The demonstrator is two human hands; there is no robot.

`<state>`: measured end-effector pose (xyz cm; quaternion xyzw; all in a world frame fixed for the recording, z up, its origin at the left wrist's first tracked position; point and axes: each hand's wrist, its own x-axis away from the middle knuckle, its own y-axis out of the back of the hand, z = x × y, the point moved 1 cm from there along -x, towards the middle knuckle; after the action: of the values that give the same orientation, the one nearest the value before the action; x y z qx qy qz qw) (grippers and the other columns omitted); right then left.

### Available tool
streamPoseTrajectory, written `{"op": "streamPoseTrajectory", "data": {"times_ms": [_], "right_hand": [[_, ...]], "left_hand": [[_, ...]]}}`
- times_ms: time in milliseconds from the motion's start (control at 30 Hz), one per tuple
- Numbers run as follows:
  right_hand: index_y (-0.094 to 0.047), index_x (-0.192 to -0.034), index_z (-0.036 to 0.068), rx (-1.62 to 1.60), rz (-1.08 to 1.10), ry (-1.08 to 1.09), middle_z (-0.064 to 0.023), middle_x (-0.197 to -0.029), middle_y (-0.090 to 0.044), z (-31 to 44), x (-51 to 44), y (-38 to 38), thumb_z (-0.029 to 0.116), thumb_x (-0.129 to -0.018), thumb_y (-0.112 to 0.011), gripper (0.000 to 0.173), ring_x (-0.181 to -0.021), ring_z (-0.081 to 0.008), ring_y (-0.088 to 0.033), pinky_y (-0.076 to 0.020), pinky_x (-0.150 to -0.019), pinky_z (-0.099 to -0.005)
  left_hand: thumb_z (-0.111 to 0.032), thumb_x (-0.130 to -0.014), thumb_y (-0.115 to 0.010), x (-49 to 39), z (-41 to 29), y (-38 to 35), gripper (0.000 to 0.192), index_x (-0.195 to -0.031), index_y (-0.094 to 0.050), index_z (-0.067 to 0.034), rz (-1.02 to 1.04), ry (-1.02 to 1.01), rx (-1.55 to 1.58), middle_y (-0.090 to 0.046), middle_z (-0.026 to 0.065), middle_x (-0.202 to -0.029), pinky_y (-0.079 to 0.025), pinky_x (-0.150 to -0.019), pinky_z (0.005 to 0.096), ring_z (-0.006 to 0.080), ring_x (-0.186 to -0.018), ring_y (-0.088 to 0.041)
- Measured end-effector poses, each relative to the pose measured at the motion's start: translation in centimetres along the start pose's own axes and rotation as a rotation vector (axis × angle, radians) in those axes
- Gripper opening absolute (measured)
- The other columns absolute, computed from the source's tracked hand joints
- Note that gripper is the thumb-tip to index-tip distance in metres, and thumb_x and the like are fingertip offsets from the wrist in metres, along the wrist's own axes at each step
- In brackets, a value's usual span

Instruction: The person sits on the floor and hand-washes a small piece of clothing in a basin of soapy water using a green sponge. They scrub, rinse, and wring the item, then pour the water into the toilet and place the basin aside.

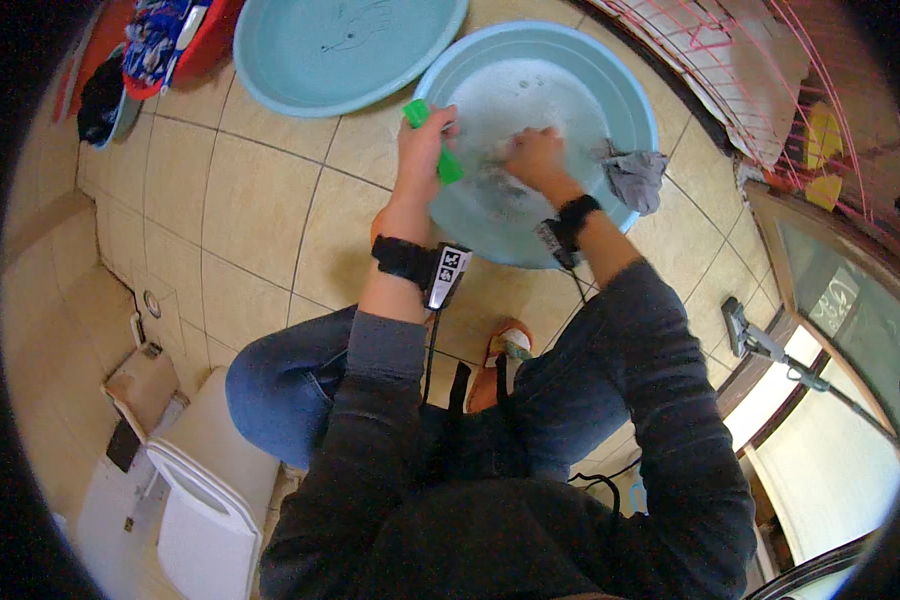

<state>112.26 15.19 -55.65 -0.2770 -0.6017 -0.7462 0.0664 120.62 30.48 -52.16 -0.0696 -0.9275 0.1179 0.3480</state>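
A round light-blue plastic basin stands on the floor in front of me, holding sudsy, cloudy water. My left hand is at its left rim, closed around a green plastic-looking object whose two ends stick out; its exact kind is unclear. Over the middle of the basin, my right hand is blurred with its fingers curled down at the water. A dark patch lies below those fingers, and whether they grip anything is hidden. Wet grey cloth hangs over the basin's right rim.
Another light-blue basin touches the first at upper left. Beyond are a red basin with blue patterned cloth and a small tub with dark cloth. A pink wire cage, a grey floor-tool head and a white plastic stool flank me.
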Motion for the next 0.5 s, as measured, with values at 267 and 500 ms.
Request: {"op": "streamPoseTrajectory", "data": {"times_ms": [267,500], "right_hand": [[-0.06,-0.094,0.007,-0.997,-0.211,-0.019,-0.0029,-0.094,-0.06,-6.7,4.8,10.3,0.017,-0.072,-0.066,0.025,-0.084,-0.0159,-0.054,-0.0447,-0.07,-0.0279],[-0.046,-0.112,0.006,-1.995,-0.118,-0.224,-0.01,-0.108,-0.054,-7.5,6.7,9.7,0.009,-0.08,-0.051,0.032,-0.091,-0.02,-0.056,-0.0455,-0.075,-0.0293]], "left_hand": [[-0.019,-0.07,-0.068,0.1,0.9,-3.1,0.037,-0.096,-0.048,-0.002,0.056,0.039,0.033,-0.056,0.0049,-0.082,-0.043,-0.058,0.0272,0.0145,-0.069,-0.056],[-0.022,-0.073,-0.066,0.9,3.0,-4.7,0.026,-0.086,-0.052,-0.006,0.152,0.125,0.016,-0.057,0.005,-0.077,-0.042,-0.055,0.0269,0.0151,-0.067,-0.056]]}}
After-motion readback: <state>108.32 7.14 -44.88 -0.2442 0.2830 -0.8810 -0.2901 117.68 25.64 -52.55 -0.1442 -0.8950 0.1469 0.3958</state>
